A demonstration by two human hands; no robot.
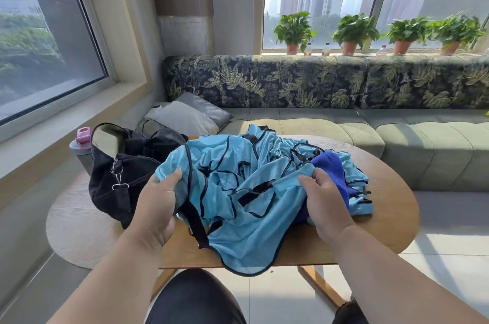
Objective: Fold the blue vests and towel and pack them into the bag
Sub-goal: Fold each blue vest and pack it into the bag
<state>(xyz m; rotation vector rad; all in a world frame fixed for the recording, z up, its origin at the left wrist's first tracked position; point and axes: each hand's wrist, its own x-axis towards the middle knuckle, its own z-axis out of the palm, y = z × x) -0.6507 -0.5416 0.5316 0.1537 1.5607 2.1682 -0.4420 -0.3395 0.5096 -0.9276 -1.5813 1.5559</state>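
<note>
both hands gripping a light blue vest over the pile

head view: a heap of crumpled light blue vests (267,165) with dark trim lies across the middle of the oval wooden counter (383,220). the left hand (156,202) has its fingers curled round the near left edge of the top vest (238,220), thumb on top of the fabric. the right hand (325,196) pinches a fold of the same vest on its right side, fingers bent over the cloth. the vest's lower hem hangs over the near edge of the counter, and a dark strap dangles beside it. a darker blue towel (333,172) sits bunched in the heap just beyond the right hand, partly buried under the vests. the black bag (124,175) stands on the left end of the counter, touching the heap, its mouth open and a pale lining showing. a grey bottle with a pink cap (82,143) stands just behind the bag on its left. beyond the counter runs a green sofa (397,143) with a leaf-print back and two grey cushions (185,114) in the corner. potted plants (352,32) line the windowsill above it.
</note>
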